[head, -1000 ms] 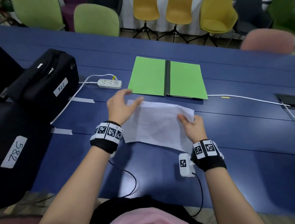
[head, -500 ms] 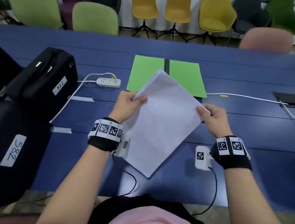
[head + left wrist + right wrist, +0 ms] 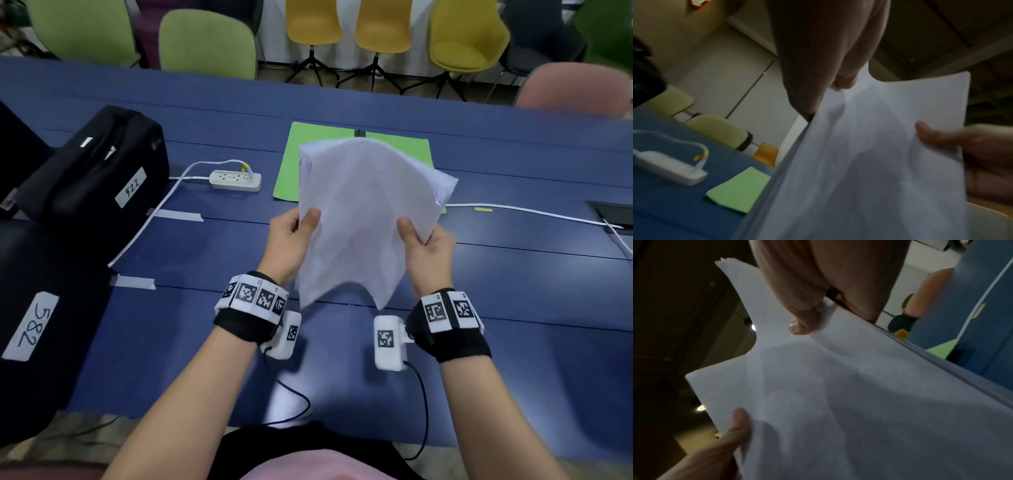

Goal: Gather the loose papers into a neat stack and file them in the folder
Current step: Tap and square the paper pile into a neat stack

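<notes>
So your left hand [image 3: 289,240] and right hand [image 3: 428,255] each pinched the paper stack [image 3: 359,219], thumbs on the near face (fingers hidden behind), wrists raised. It was held above the table [image 3: 513,274], the open green folder [image 3: 291,164] at twelve o'clock.

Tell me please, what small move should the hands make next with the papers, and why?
Probably lower the papers on edge and tap them on the blue table. The left hand and right hand pinch the sheaf in the air, it sags between them, and its far corner looks fanned. The green folder already lies open behind it.
</notes>
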A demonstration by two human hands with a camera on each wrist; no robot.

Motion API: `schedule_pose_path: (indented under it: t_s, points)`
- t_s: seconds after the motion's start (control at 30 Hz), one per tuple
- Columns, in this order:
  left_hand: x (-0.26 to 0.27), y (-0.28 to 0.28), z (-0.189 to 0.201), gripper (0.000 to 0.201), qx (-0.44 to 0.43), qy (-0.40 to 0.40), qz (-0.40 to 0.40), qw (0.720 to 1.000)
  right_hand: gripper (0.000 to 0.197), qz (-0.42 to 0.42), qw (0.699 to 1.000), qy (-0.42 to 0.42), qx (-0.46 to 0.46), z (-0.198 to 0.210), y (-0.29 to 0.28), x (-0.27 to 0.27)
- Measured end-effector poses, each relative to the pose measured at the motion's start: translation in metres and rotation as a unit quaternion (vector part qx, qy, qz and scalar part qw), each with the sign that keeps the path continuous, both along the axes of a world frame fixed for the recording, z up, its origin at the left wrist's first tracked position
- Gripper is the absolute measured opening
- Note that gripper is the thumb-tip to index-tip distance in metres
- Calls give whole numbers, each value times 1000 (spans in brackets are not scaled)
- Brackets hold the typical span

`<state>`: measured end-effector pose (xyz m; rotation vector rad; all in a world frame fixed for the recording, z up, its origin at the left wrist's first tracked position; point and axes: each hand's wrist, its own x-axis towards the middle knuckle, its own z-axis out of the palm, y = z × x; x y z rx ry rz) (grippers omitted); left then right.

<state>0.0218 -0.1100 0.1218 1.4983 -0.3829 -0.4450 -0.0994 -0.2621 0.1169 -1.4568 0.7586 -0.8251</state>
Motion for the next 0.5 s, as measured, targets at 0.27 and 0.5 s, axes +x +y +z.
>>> schedule_pose_path:
  t_s: [0.27,0.5]
  points:
    - [-15,-10,4,45,4,26,76,997,14,47,997,48,30,-7,12,0]
    - [-8,-11,7,50,-14,116,129,985,56,30,997,-43,53,-3,9,0]
